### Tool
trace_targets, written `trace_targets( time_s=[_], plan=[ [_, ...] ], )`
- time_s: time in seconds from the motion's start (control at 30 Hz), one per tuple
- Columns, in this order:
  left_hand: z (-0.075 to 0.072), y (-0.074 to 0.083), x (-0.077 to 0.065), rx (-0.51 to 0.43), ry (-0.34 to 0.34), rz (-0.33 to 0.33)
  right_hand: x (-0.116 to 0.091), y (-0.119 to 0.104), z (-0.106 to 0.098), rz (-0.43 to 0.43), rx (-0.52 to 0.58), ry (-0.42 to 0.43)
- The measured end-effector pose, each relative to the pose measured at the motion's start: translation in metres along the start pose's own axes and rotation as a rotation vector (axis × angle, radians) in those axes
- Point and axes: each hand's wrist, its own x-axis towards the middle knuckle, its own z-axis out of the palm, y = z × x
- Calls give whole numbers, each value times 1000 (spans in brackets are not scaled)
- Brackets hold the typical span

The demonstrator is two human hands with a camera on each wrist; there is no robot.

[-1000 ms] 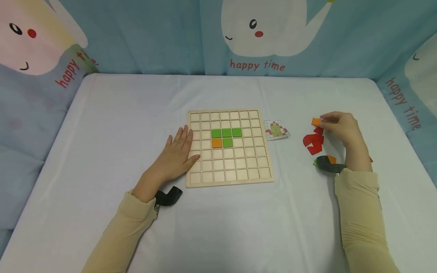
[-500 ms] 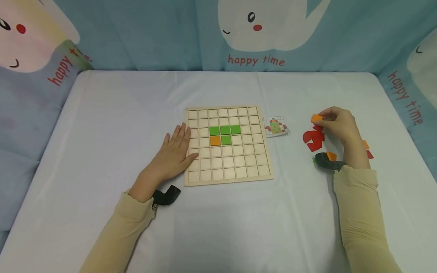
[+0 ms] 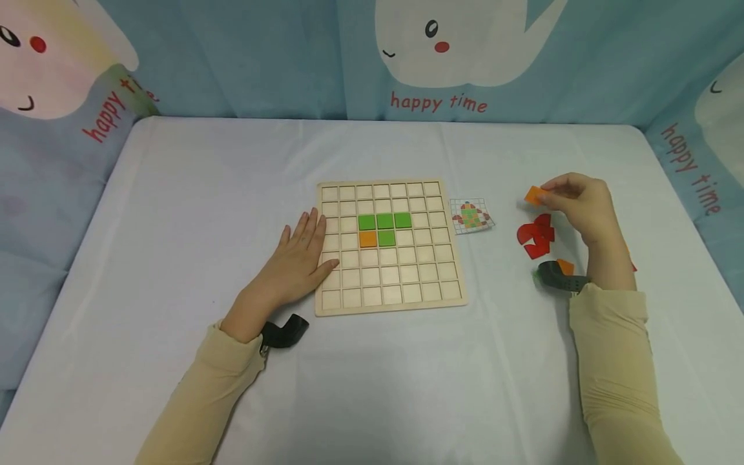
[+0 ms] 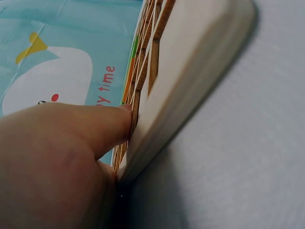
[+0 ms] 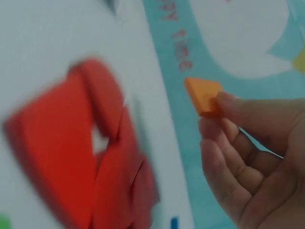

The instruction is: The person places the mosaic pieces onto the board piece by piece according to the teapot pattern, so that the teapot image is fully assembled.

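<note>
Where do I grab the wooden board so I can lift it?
I'd probably grip the wooden board by its near rim, coming from the near side, thumb on top. It lies flat, and that rim is bare; the left hand covers part of the left edge, and the picture card sits beside the right one.

Only card [image 3: 471, 216] between right fingers [image 3: 556, 202], board [image 3: 387, 257]

reads "happy time" in red on the back curtain [image 3: 244, 64], level and legible. shows the same words, slanting downward, on the right-hand curtain [image 3: 709, 148]. climbs aslant on the left-hand curtain [image 3: 35, 206], losing part of "time" in a fold. appears partly hidden as "y time" in the left wrist view, and blurred, cut to "ppy time", in the right.
</note>
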Motion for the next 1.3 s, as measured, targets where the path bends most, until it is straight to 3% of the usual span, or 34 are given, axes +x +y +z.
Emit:
trace_targets(
  time_s=[0.17,0.27,0.43,0.67,0.77,0.9,1.3],
  plan=[
    [0,-1,0,7,4,2,-5,-22,9,-59,166,6],
    [0,-1,0,5,6,5,-10,-39,21,-59,185,-32],
    [-1,1,1,3,3,7,-19,-64,49,-90,138,-150],
    [-2,1,1,6,4,-1,-26,-91,101,-175,141,-383],
    [-2,2,0,0,7,-1,-27,-96,115,-223,114,-455],
    [-2,2,0,0,6,2,-28,-97,126,-259,93,-476],
    [1,0,2,13,2,-9,-29,-95,134,-254,66,-529]
  ],
)
